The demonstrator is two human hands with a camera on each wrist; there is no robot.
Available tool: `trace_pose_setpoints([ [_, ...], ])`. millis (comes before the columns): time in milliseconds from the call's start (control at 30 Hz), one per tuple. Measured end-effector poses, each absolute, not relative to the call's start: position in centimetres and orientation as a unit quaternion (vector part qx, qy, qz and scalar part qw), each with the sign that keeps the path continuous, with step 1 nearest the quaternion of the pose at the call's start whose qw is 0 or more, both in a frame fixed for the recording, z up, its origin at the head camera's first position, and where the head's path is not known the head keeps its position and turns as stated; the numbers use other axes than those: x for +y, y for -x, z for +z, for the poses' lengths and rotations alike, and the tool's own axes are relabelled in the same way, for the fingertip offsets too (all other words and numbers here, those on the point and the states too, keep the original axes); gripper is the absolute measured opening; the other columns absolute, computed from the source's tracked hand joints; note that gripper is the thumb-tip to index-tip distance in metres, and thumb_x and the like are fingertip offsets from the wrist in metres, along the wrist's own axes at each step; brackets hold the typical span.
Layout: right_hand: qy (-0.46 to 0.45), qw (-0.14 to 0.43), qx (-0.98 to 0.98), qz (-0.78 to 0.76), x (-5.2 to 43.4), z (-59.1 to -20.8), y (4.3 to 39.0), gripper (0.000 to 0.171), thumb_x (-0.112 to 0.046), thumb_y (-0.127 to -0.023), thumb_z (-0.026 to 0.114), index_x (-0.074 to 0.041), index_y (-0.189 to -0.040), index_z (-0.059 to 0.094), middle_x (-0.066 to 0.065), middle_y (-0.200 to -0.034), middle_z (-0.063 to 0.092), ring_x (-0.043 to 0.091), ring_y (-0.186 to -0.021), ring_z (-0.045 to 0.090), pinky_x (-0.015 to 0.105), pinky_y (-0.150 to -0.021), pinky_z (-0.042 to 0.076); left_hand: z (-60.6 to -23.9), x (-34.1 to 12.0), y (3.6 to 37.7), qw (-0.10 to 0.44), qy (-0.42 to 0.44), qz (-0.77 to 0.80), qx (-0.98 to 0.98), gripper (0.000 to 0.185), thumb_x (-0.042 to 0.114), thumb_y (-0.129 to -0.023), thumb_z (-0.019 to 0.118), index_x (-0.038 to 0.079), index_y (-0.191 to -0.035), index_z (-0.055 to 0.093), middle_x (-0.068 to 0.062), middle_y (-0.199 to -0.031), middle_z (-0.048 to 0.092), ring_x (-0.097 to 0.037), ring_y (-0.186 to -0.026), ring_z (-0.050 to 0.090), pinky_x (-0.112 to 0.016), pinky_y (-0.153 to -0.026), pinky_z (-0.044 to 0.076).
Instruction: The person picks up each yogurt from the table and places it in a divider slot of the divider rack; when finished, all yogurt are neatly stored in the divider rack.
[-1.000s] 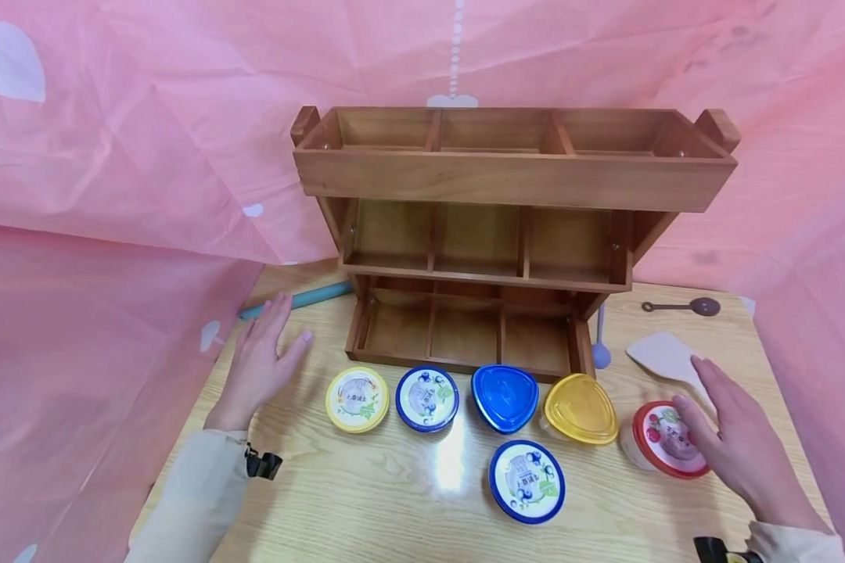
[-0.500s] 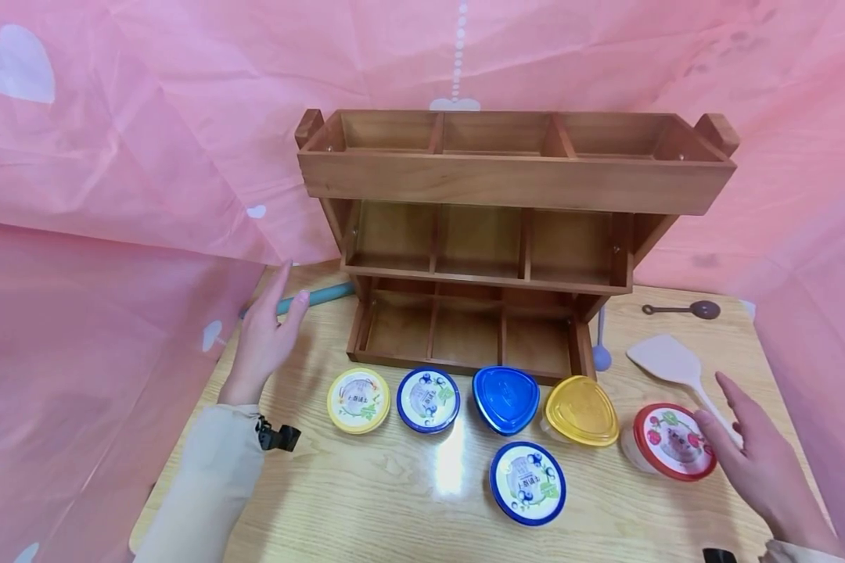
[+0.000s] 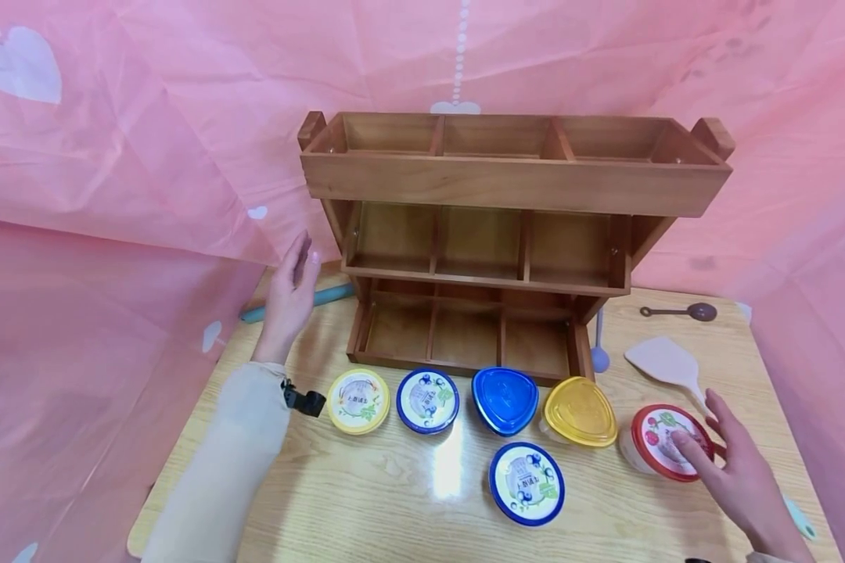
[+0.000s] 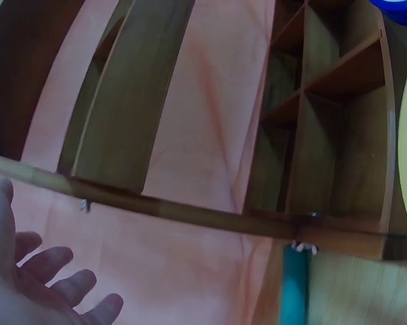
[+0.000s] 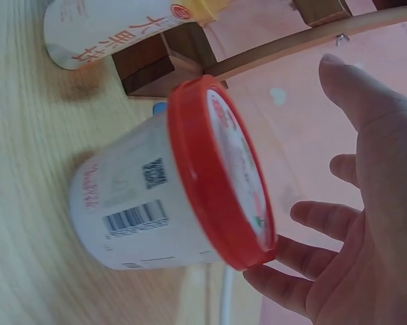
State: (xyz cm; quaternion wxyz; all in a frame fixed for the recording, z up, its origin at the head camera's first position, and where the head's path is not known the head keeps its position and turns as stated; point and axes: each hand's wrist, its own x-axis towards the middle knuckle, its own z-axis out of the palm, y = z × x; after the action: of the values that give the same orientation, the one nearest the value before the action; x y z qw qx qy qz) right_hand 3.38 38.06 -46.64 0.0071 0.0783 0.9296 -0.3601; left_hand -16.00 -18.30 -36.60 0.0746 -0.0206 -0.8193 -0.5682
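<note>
Our right hand (image 3: 735, 469) lies open over the red-lidded cup (image 3: 665, 442), fingertips on its lid, nothing gripped. That cup stands at the right end of the surface (image 3: 394, 500), just beside the yellow-lidded cup (image 3: 580, 410). Our left hand (image 3: 292, 293) hangs open, fingers straight, near the left side of the wooden shelf rack (image 3: 514, 234), above the teal tube (image 3: 324, 297).

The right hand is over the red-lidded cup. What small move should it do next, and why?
Probably curl the right hand around the red-lidded cup. Its fingers are spread over the lid, nothing gripped yet, and the cup stands upright on the table.
</note>
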Motion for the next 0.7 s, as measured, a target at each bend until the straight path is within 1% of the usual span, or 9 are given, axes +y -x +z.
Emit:
trace_pose_setpoints([
  [100, -0.079, 0.011, 0.923, -0.376, 37.6, -47.2, -3.7, 0.088, -0.029, -0.097, 0.062, -0.023, -0.16, 0.001, 0.027, -0.162, 0.013, 0.037, -0.15, 0.011, -0.001, -0.103, 0.01, -36.9, -17.8, 17.1, 0.071, 0.021, -0.594, -0.801, 0.06, 0.027, -0.105, 0.045, 0.009, -0.157, 0.021, -0.01, -0.163, 0.025, -0.022, -0.15, 0.024, -0.035, -0.123, 0.021],
  [133, -0.08, 0.012, 0.923, -0.376, 37.5, -47.5, -3.8, 0.089, -0.029, -0.097, 0.062, -0.021, -0.16, 0.0, 0.028, -0.161, 0.012, 0.037, -0.15, 0.01, 0.0, -0.104, 0.007, -37.1, -17.6, 17.6, 0.069, 0.019, -0.597, -0.799, 0.061, 0.029, -0.105, 0.045, 0.01, -0.158, 0.02, -0.009, -0.163, 0.023, -0.021, -0.151, 0.023, -0.035, -0.123, 0.021],
  [233, -0.072, 0.008, 0.922, -0.38, 37.2, -48.0, -4.0, 0.092, -0.026, -0.095, 0.065, -0.015, -0.16, -0.001, 0.033, -0.158, 0.014, 0.033, -0.149, 0.011, 0.001, -0.105, 0.002, -37.8, -17.3, 18.9, 0.069, 0.014, -0.604, -0.794, 0.065, 0.034, -0.104, 0.046, 0.015, -0.159, 0.017, -0.005, -0.164, 0.022, -0.019, -0.151, 0.022, -0.033, -0.122, 0.021],
  [300, -0.066, -0.004, 0.923, -0.378, 37.1, -48.3, -4.0, 0.094, -0.024, -0.093, 0.068, -0.014, -0.16, 0.003, 0.035, -0.156, 0.019, 0.012, -0.147, 0.016, -0.007, -0.095, 0.006, -37.9, -17.0, 19.5, 0.067, 0.01, -0.61, -0.79, 0.067, 0.036, -0.104, 0.047, 0.017, -0.159, 0.016, -0.005, -0.164, 0.022, -0.019, -0.151, 0.023, -0.032, -0.122, 0.023],
  [367, -0.062, -0.016, 0.922, -0.382, 37.1, -48.5, -4.1, 0.096, -0.023, -0.09, 0.071, -0.016, -0.16, 0.005, 0.036, -0.154, 0.022, -0.008, -0.135, 0.02, -0.009, -0.089, 0.01, -37.8, -16.7, 20.0, 0.06, 0.01, -0.619, -0.783, 0.068, 0.036, -0.103, 0.049, 0.019, -0.159, 0.015, -0.005, -0.164, 0.023, -0.02, -0.15, 0.025, -0.031, -0.121, 0.023],
  [433, -0.059, -0.027, 0.922, -0.382, 37.0, -48.6, -4.1, 0.098, -0.022, -0.088, 0.073, -0.018, -0.16, 0.007, 0.037, -0.151, 0.026, -0.017, -0.122, 0.024, -0.008, -0.088, 0.013, -37.6, -16.4, 20.3, 0.049, 0.011, -0.629, -0.776, 0.069, 0.034, -0.103, 0.051, 0.02, -0.159, 0.014, -0.006, -0.164, 0.022, -0.021, -0.15, 0.024, -0.032, -0.121, 0.024],
  [467, -0.057, -0.033, 0.921, -0.383, 36.9, -48.7, -4.1, 0.099, -0.021, -0.087, 0.075, -0.019, -0.16, 0.008, 0.037, -0.15, 0.028, -0.018, -0.116, 0.025, -0.008, -0.088, 0.014, -37.5, -16.3, 20.4, 0.043, 0.011, -0.632, -0.774, 0.069, 0.033, -0.103, 0.051, 0.021, -0.159, 0.013, -0.006, -0.164, 0.021, -0.021, -0.15, 0.024, -0.033, -0.121, 0.026],
  [567, -0.047, -0.051, 0.92, -0.387, 36.7, -48.8, -3.9, 0.101, -0.017, -0.084, 0.078, -0.023, -0.16, 0.012, 0.038, -0.146, 0.033, -0.017, -0.113, 0.028, -0.007, -0.089, 0.016, -37.0, -16.0, 20.7, 0.031, 0.011, -0.635, -0.771, 0.068, 0.027, -0.103, 0.051, 0.023, -0.159, 0.014, -0.008, -0.164, 0.022, -0.024, -0.15, 0.025, -0.037, -0.12, 0.028],
  [700, -0.033, -0.074, 0.917, -0.392, 36.5, -49.2, -3.8, 0.105, -0.011, -0.078, 0.082, -0.027, -0.159, 0.016, 0.039, -0.143, 0.036, -0.019, -0.113, 0.028, -0.006, -0.091, 0.017, -36.8, -15.5, 20.9, 0.036, 0.016, -0.641, -0.767, 0.062, 0.022, -0.103, 0.052, 0.022, -0.158, 0.023, -0.01, -0.161, 0.03, -0.026, -0.147, 0.032, -0.041, -0.118, 0.032],
])
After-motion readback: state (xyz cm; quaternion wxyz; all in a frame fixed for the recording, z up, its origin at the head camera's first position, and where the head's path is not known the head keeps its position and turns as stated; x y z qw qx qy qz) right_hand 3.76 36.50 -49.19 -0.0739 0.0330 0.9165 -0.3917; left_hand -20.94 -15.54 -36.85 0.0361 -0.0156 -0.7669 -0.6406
